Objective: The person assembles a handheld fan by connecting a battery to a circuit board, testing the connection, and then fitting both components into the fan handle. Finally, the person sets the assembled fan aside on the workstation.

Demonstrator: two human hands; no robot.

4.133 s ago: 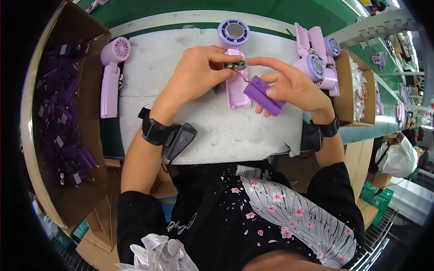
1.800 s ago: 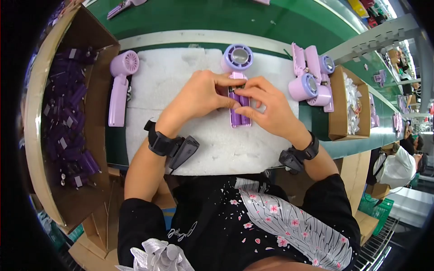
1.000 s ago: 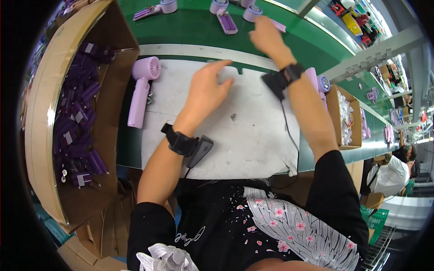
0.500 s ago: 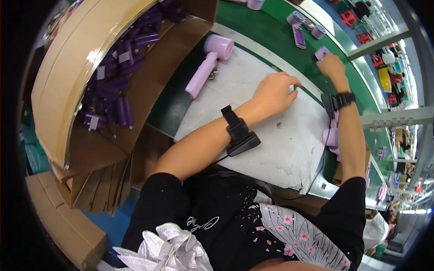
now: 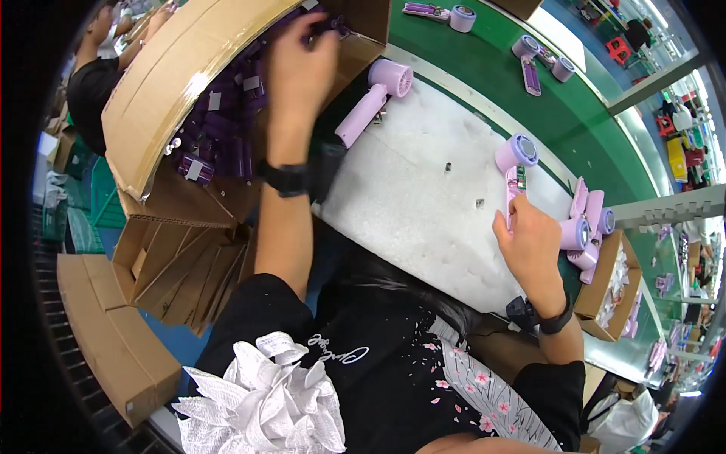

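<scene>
My right hand (image 5: 529, 236) grips the handle of a lavender hair dryer (image 5: 517, 152) over the white foam pad (image 5: 423, 204). The dryer's round head points away from me, and a green circuit board (image 5: 521, 178) shows in its uncovered handle. At the upper left, my left hand (image 5: 302, 68) reaches over the cardboard box (image 5: 162, 91), its fingers apart and bent. Dark purple parts (image 5: 219, 125) fill that box; some lie right by the fingertips. Another lavender hair dryer (image 5: 370, 98) rests at the pad's far left corner, with small parts beside its handle.
Several lavender dryers (image 5: 578, 233) lie right of the pad, beside a small carton (image 5: 609, 287). More dryer pieces (image 5: 532, 72) sit on the green belt (image 5: 484, 68) beyond. Folded cardboard (image 5: 178, 276) stands below the big box. A person (image 5: 91, 98) is at the far left.
My left hand has moved from above the pad to the box on the left. My right hand has brought a dryer from the green belt to over the pad.
</scene>
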